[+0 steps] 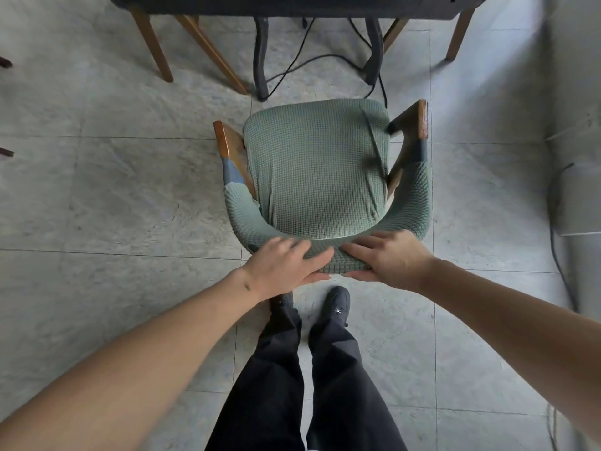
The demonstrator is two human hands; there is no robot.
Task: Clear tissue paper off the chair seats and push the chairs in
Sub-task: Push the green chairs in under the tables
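Two hands are on the chair's curved backrest [328,252]: your left hand [286,263] lies over the top of the green cover with the fingers spread and the thumb tucked under the rear edge, and your right hand [387,255] grips the same rail just beside it, fingers over the top and thumb beneath. Both are holding the backrest, nothing else.

Move outward and you see the seat [317,167] of the green-covered armchair [419,190], facing away from you toward the bench [292,6]. No tissue paper shows on that seat, so the clearing part looks done for this chair. Its wooden armrests [414,117] stand well short of the bench edge, with bare tiled floor [130,190] and loose black cables [328,56] lying between, around the bench's dark supports.

What's left, as far as you can judge: slide this chair forward until it tucks under the bench, steering between the wooden legs [153,43] and minding the cables. Other chairs are not visible, so their state can't be told.
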